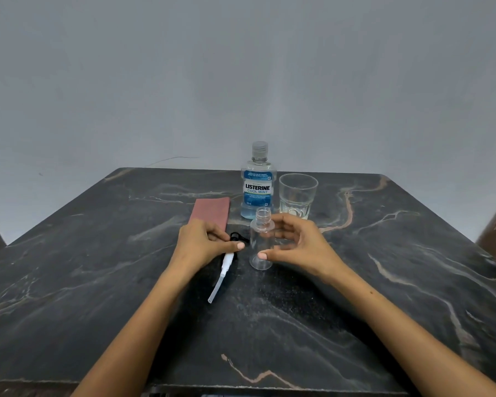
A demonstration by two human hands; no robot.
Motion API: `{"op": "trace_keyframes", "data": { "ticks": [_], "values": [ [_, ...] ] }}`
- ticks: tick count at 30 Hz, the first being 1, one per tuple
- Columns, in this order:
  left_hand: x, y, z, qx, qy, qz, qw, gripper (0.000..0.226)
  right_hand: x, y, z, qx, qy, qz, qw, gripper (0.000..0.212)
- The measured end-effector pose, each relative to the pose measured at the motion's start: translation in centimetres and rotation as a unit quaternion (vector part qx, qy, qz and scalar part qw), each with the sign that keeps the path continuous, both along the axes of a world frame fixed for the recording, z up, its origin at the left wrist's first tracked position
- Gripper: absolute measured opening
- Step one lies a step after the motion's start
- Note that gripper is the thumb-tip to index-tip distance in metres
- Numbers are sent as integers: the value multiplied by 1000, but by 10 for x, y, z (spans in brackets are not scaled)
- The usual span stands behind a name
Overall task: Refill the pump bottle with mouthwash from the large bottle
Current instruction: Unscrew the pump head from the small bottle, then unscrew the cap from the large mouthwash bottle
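Note:
The clear, empty pump bottle (260, 245) stands uncapped on the dark marble table (355, 282). My right hand (301, 245) holds it lightly, thumb on its front and index finger at its shoulder, the other fingers curled loosely to the right. Just left of the bottle, my left hand (201, 242) pinches the removed black pump head (236, 237). Its white stem and clear dip tube (219, 279) lie on the table, pointing toward me. The large mouthwash bottle (258, 184), capped and holding pale blue liquid, stands upright behind the pump bottle.
An empty drinking glass (297, 196) stands right of the mouthwash bottle. A folded reddish cloth (212, 210) lies to its left, behind my left hand. A grey wall rises behind the table, whose near edge is at the bottom of the view.

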State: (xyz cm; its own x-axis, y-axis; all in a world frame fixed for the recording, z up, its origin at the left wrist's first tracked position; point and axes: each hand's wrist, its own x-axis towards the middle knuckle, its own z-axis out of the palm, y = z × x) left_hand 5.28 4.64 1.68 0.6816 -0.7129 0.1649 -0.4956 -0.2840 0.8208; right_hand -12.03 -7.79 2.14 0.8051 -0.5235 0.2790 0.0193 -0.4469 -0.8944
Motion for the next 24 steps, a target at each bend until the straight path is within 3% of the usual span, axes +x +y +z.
{"op": "trace_keyframes", "data": {
  "ticks": [3, 10, 13, 17, 24],
  "values": [
    [1, 0, -1, -11, -12, 8, 1000, 29, -6, -4, 7, -1, 36, 14, 999, 69],
    [2, -6, 7, -39, -72, 33, 996, 32, -34, -26, 26, -70, 117, 35, 990, 57],
    [3, -16, 21, -78, -95, 17, 992, 35, -35, -34, 25, -121, 132, -21, 984, 48],
    [12, -38, 38, -114, -92, 7, 989, 50, -27, -34, 16, -178, 73, -142, 971, 31],
    [33, -83, 50, -125, -31, -51, 990, 80, -23, -38, 6, -208, 55, -199, 956, 16]
  ]
}}
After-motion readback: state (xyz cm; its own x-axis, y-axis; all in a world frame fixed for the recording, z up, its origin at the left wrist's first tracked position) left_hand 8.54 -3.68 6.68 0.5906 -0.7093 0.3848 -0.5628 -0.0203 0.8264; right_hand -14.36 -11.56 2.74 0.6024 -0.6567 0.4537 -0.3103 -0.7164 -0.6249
